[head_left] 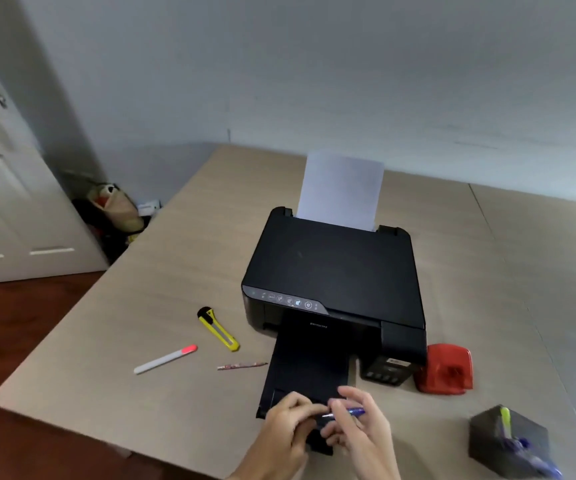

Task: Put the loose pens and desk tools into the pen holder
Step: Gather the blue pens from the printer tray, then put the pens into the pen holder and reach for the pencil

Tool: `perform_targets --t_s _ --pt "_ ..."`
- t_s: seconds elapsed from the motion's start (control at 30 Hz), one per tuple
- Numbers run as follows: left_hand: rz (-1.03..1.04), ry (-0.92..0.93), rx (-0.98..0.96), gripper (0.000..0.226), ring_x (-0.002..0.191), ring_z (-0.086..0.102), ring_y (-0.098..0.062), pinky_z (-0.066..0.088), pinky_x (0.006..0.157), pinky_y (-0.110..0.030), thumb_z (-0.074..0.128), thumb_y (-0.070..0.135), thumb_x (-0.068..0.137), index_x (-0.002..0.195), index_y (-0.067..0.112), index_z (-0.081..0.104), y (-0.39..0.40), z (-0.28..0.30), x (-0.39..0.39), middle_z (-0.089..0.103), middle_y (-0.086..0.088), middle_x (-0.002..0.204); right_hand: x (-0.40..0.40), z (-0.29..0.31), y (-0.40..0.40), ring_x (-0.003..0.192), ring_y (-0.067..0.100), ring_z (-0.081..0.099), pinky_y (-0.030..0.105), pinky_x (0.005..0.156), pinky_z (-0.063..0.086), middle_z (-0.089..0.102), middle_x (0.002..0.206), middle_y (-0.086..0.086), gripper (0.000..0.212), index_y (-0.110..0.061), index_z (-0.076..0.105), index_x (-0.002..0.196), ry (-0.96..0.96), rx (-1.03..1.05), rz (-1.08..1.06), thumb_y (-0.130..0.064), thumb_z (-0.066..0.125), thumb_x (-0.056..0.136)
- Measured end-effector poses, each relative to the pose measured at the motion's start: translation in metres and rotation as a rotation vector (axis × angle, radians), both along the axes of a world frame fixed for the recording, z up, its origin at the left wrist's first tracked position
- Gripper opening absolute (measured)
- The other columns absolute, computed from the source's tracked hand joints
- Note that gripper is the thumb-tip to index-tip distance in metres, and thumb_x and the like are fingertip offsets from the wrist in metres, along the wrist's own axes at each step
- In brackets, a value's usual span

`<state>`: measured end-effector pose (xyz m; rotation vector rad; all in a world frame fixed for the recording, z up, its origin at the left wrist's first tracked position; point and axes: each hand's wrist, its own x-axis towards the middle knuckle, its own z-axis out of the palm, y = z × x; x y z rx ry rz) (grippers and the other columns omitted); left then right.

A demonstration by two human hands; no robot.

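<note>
Blue pen (pixel 347 412) low centre of frame, long axis near horizontal, silver tip pointing frame-left, blue barrel running right. Right hand (pixel 359 434) pinching the barrel, fingers closed on it; left hand (pixel 288 427) meeting the tip end, fingers curled together, contact with the pen hard to confirm through blur. Both hands above the black printer's (pixel 335 271) extended output tray (pixel 309 362), close to the desk's (pixel 162 271) near edge. Pen holder (pixel 508 441), dark and boxy, lower right of frame, already carrying a yellow-green marker (pixel 505 419) standing upright and some blue items, blurred. Loose on the desk left of the tray: yellow utility knife (pixel 219 329), axis diagonal from upper left to lower right; white marker (pixel 165 359) with red cap, cap end toward upper right; thin patterned pencil (pixel 241 366), almost horizontal, just beside the tray. Red hole punch (pixel 445 368) right of the printer, near the ink-tank corner. Sheet of paper (pixel 340 190) upright in the rear feed. Open desk surface between hands and holder; wide bare stretch along the left edge, floor below it.
</note>
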<state>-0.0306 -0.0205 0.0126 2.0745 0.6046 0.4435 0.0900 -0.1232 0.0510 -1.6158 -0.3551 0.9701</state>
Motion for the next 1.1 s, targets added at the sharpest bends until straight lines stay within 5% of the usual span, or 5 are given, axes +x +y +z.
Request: perform_targets --t_s 0.1,0.43,0.73,0.87,1.1 --pt "-0.004 0.017 -0.032 0.022 0.090 0.058 0.008 0.042 0.078 -0.007 0.059 0.022 0.088 0.104 0.032 0.070 0.004 0.005 -0.004 0.062 0.016 0.093 0.005 -0.001 -0.004 0.044 0.032 0.062 0.030 0.041 0.051 0.070 0.069 0.026 0.058 0.010 0.056 0.097 0.034 0.015 -0.116 -0.022 0.088 0.061" --pt "0.672 0.336 -0.029 0.018 0.071 0.062 -0.028 0.045 0.075 -0.032 0.061 0.015 0.087 0.104 0.014 0.068 0.135 -0.066 -0.038 0.069 -0.014 0.089 0.154 0.042 -0.130 0.052 -0.006 0.065 0.004 0.055 0.048 0.072 0.064 0.005 0.016 -0.018 0.059 0.085 -0.565 -0.194 -0.831 -0.003 0.059 0.091" --pt "0.506 0.580 0.084 0.058 0.076 0.061 -0.042 0.048 0.071 -0.049 0.044 0.051 0.063 0.091 0.007 0.069 0.172 -0.177 -0.042 0.065 -0.021 0.077 0.214 -0.001 -0.163 0.069 0.024 0.060 0.016 0.059 0.037 0.066 0.071 0.003 0.013 -0.016 0.064 0.077 -0.775 -0.609 -0.613 -0.005 0.066 0.085" --pt "0.621 0.589 -0.042 0.006 0.085 0.059 -0.042 0.045 0.085 -0.053 0.062 0.022 0.081 0.075 0.021 0.065 0.138 -0.120 -0.026 0.056 -0.017 0.076 0.217 -0.013 -0.163 0.070 0.025 0.062 0.029 0.063 0.041 0.073 0.078 0.009 0.012 -0.016 0.068 0.076 -0.730 -0.706 -0.535 -0.006 0.070 0.081" --pt "0.659 0.275 -0.203 0.016 0.073 0.063 -0.022 0.045 0.067 -0.028 0.059 0.010 0.090 0.084 0.025 0.060 0.097 -0.052 -0.059 0.068 0.002 0.073 0.171 0.021 -0.121 0.098 0.038 0.062 0.045 0.092 0.047 0.064 0.109 0.023 0.049 -0.009 0.066 0.109 -0.738 -0.776 -0.639 -0.034 0.068 0.067"
